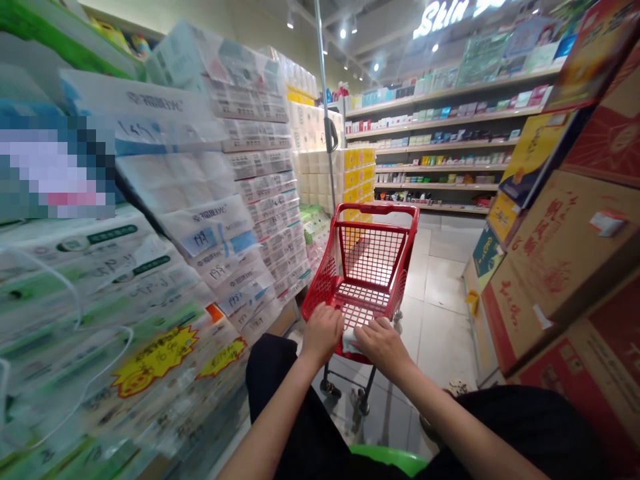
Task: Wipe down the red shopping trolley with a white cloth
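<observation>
Head view showed left hand [323,331] and right hand [383,347], each grip clamped on the near rim of the red shopping cart [367,267] at frame centre, steadying it between stacked tissue packs [210,220] and cardboard boxes [560,267].

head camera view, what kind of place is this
Most likely a supermarket aisle: both hands, left hand and right hand, rest on a small red plastic shopping cart, beside stacked plastic-wrapped tissue packs with price labels and long stocked wall shelves.
</observation>
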`<state>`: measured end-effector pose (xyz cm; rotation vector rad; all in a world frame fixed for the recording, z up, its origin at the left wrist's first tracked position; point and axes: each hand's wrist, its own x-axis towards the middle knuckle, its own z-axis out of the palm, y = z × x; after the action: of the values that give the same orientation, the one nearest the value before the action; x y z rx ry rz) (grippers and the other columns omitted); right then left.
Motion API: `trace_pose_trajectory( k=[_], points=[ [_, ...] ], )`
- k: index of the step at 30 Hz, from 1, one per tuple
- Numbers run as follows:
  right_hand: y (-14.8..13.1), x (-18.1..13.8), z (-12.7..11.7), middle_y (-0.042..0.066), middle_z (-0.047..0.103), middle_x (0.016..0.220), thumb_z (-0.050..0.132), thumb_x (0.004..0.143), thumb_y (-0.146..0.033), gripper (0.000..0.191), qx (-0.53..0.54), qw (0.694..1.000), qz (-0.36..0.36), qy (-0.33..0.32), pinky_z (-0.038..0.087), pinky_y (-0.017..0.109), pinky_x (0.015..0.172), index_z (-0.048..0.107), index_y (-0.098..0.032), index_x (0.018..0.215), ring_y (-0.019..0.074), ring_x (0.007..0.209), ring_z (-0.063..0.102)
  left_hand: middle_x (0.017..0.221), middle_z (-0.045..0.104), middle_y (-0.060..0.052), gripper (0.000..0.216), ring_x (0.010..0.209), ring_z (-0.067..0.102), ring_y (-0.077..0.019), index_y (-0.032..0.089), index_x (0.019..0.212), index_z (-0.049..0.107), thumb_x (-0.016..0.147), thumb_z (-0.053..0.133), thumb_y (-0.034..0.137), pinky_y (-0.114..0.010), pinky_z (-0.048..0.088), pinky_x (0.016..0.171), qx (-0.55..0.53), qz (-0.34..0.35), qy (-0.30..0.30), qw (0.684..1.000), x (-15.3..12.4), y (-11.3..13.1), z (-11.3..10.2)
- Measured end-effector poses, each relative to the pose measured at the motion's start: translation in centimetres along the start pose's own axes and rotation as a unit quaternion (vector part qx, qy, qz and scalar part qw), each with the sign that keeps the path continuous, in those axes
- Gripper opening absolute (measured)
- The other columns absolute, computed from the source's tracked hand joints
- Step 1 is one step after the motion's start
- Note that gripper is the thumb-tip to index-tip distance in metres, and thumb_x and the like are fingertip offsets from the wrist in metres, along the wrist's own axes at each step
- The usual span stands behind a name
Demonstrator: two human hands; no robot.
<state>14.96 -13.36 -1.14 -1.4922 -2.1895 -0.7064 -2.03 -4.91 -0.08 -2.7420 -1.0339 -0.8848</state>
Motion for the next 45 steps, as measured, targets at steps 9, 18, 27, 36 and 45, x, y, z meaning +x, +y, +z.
trace_pose_trajectory(
  k=[9,18,27,36,45],
  points=[
    [6.6,-0.6,-2.4,0.003,0.064,0.088,0.042,0.097,-0.035,0.022,0.139,0.984,-0.083,-0.078,0.035,0.037,0.096,0.057,-0.021,0.09,0.0171,0.091,0.054,0.068,0.062,-0.002,0.026,0.068,0.055,-0.0169,0.021,0.077,0.057,0.094,0.043,0.034,-0.033,0.031,0.067,-0.051,0.02,-0.024,0.998,-1.4,2.3,0.0],
    [11.9,1.7,-0.4,0.006,0.062,0.096,0.035,0.098,-0.033,0.026,0.125,0.988,0.085,-0.037,0.039,0.039,0.099,0.058,-0.021,0.089,0.0205,0.1,0.052,0.073,0.063,-0.002,0.034,0.072,0.055,-0.0187,0.02,0.073,0.055,0.085,0.055,0.052,-0.033,0.03,0.07,-0.046,0.043,-0.02,0.998,-1.3,2.4,0.0],
    [2.2,-1.9,-1.9,0.004,0.061,0.084,0.045,0.092,-0.029,0.014,0.158,0.987,0.002,-0.015,0.036,0.044,0.098,0.055,-0.022,0.085,0.0208,0.091,0.049,0.071,0.061,-0.002,0.029,0.072,0.053,-0.0187,0.021,0.071,0.054,0.08,0.061,0.047,-0.034,0.028,0.068,-0.024,0.075,-0.012,0.997,-1.6,1.9,0.5],
    [10.2,-1.5,-1.0,0.005,0.065,0.099,0.037,0.097,-0.037,0.026,0.165,0.985,0.013,-0.043,0.037,0.041,0.102,0.059,-0.023,0.098,0.0205,0.108,0.052,0.073,0.062,0.0,0.029,0.074,0.054,-0.0164,0.021,0.074,0.052,0.084,0.061,0.047,-0.033,0.031,0.073,-0.048,0.115,-0.019,0.992,-1.8,2.4,0.6],
    [8.4,-2.7,0.3,0.005,0.06,0.126,0.032,0.098,-0.036,0.033,0.154,0.975,0.161,0.022,0.031,0.049,0.11,0.054,-0.025,0.12,0.0232,0.135,0.036,0.079,0.064,-0.001,0.031,0.077,0.054,-0.0186,0.021,0.077,0.055,0.082,0.062,0.051,-0.033,0.032,0.074,-0.037,0.091,-0.051,0.994,-1.3,2.4,0.0]
  ],
)
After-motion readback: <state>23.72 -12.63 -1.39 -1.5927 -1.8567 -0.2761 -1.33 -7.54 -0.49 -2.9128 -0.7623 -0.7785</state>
